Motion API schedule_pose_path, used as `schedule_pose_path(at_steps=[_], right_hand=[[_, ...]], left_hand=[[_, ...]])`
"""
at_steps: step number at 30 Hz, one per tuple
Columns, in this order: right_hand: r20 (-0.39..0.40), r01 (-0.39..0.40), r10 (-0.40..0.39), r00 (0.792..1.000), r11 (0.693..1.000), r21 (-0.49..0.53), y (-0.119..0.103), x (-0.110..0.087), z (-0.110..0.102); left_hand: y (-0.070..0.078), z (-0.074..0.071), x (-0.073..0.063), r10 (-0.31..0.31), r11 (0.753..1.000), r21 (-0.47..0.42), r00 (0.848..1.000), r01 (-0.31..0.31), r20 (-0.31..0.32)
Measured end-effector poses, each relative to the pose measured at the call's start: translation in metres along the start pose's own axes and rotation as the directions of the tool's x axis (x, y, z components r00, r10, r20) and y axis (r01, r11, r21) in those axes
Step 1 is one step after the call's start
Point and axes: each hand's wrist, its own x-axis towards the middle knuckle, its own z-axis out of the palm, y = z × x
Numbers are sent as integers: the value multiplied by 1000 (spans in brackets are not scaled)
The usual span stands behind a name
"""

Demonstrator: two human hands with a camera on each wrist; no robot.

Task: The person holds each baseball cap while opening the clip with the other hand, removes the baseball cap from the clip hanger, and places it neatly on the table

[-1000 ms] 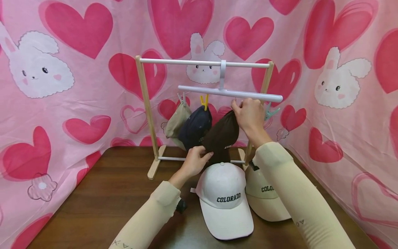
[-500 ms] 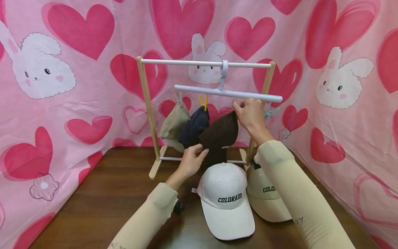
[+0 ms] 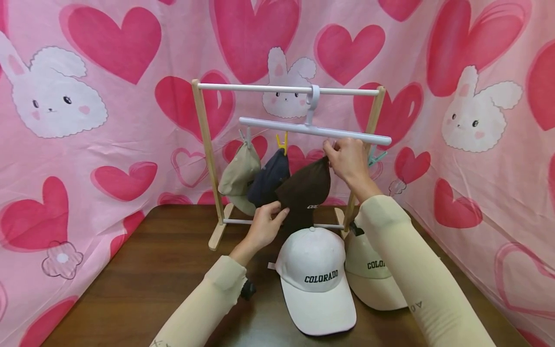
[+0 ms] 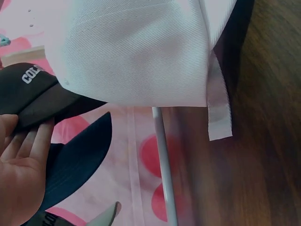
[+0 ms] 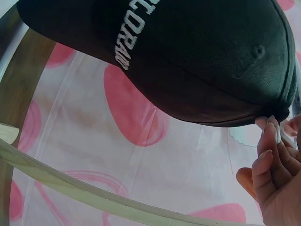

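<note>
My right hand (image 3: 349,159) pinches the top of a dark brown cap (image 3: 305,185) just under a white hanger (image 3: 312,129). A small orange piece (image 5: 244,181) shows beside its fingers in the right wrist view; cannot tell what it belongs to. With thumb and fingers my left hand (image 3: 266,224) grips the brown cap's brim, seen closer in the left wrist view. To its left, a navy cap (image 3: 270,176) hangs from a yellow clip (image 3: 283,143) and a khaki cap (image 3: 240,171) from a grey clip (image 3: 246,139). A teal clip (image 3: 376,157) hangs at the hanger's right end.
The hanger hooks over the white top bar (image 3: 260,87) of a wooden-legged rack. In front, on the brown table (image 3: 165,270), sit a white COLORADO cap (image 3: 310,260) and a beige cap (image 3: 373,279), partly behind my right sleeve. A pink heart-patterned cloth (image 3: 121,106) surrounds the table.
The hanger has turned a little, its left end moving left. The khaki and navy caps have swung left with it, and the khaki cap shows more. Both hands keep their hold on the brown cap.
</note>
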Motion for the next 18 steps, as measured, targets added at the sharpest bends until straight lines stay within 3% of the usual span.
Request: schedule_pose_path(at_steps=[18], right_hand=[[46, 7, -9, 999, 999, 52, -3, 1, 0]], left_hand=[[-12, 6, -5, 21, 997, 74, 1000, -19, -21]])
